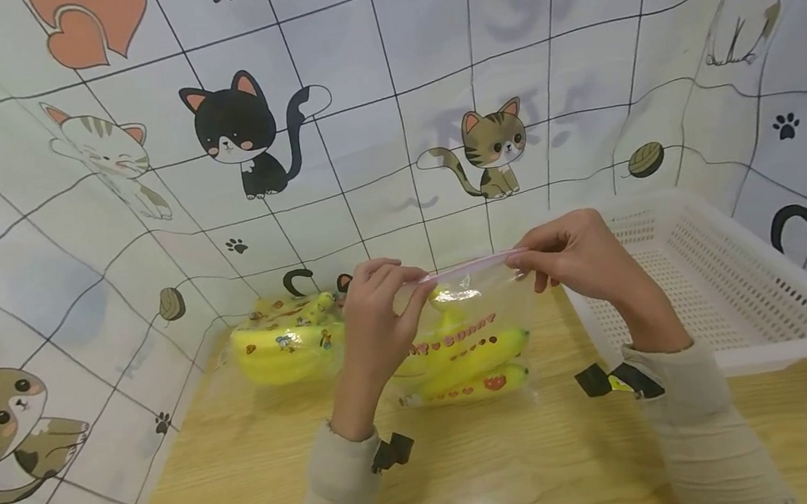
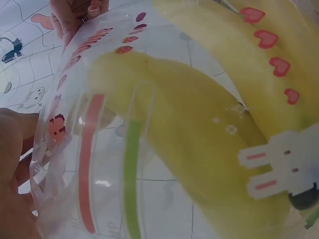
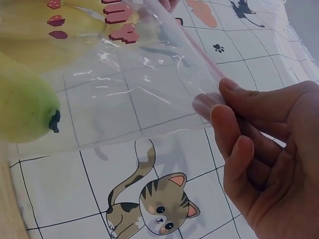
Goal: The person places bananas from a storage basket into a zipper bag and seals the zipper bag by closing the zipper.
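Observation:
A clear zip bag (image 1: 466,303) printed with red lettering and hearts hangs between both hands, its pink zip edge uppermost. Inside it lie yellow bananas (image 1: 477,356) with greenish ends. My left hand (image 1: 381,313) pinches the left end of the zip edge between thumb and fingers. At the other end of that edge, my right hand (image 1: 578,256) pinches the bag's corner. The right wrist view shows the right thumb and forefinger (image 3: 227,112) on this corner. In the left wrist view, the bananas (image 2: 184,124) fill much of the bag, and the left hand (image 2: 17,154) shows only partly.
Left of the hands, another printed clear bag (image 1: 287,350) with yellow contents lies on the wooden table (image 1: 266,487). A white perforated basket (image 1: 749,361) stands at the right. Behind them rises a wall covering (image 1: 360,148) printed with cats and grid lines.

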### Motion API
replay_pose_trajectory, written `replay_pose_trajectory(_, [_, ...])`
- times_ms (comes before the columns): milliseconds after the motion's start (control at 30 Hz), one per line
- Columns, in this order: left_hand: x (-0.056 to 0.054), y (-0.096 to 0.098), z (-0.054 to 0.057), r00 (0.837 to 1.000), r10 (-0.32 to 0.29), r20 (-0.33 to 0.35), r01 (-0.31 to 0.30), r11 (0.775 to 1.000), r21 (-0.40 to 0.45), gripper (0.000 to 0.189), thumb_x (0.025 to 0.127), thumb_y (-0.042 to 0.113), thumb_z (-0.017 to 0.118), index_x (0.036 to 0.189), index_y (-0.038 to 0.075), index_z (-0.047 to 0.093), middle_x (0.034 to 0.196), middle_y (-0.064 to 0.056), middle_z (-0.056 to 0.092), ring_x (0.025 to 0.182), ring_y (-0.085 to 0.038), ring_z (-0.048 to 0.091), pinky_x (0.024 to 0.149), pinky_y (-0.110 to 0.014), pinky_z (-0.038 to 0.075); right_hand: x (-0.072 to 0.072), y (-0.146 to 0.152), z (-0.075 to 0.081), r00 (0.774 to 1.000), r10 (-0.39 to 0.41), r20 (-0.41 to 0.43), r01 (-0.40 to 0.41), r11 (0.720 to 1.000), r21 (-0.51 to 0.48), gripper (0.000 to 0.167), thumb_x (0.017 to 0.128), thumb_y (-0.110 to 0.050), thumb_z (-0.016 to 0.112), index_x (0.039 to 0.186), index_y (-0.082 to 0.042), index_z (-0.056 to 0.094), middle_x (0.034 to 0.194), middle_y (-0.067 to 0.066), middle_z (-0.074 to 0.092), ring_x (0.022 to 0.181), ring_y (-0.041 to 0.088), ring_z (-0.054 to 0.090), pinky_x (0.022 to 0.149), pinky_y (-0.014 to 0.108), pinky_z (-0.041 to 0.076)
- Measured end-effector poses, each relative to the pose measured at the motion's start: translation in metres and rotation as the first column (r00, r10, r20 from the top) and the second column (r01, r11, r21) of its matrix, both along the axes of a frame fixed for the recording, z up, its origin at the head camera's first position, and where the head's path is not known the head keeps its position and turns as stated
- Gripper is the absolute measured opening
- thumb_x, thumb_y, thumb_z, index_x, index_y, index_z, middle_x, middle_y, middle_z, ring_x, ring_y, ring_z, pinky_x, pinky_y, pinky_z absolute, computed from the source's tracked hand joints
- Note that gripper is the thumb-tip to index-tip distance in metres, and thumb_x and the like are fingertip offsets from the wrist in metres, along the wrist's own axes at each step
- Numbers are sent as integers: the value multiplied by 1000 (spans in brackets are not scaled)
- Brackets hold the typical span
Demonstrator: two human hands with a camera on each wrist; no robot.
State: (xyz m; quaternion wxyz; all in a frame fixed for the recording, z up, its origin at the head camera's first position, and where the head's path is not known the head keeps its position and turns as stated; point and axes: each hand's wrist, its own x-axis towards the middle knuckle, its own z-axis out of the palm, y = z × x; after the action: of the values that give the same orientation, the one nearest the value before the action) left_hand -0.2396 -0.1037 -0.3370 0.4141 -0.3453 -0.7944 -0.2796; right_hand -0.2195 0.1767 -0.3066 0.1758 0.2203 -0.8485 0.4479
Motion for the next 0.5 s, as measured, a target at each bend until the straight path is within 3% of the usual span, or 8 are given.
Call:
replay_pose_trajectory(267, [2,6,1,999,-40,12,40,999,14,12,96,20,75,96,8,77,93,-5,79,113,-31,66,104,-47,52,5,-1,6,998,-31,49,28,998,59,13,97,-22,74,94,-11,79,77,6,72,56,16,65,51,27,51])
replay_pose_trajectory(500, [3,5,0,999,-33,26,32,999,25,11,96,19,75,97,9,77,93,-5,79,115,-31,66,105,-47,52,7,-5,6,998,-31,57,28,998,52,10,96,-21,75,96,-12,79,81,8,73,50,17,59,51,28,50])
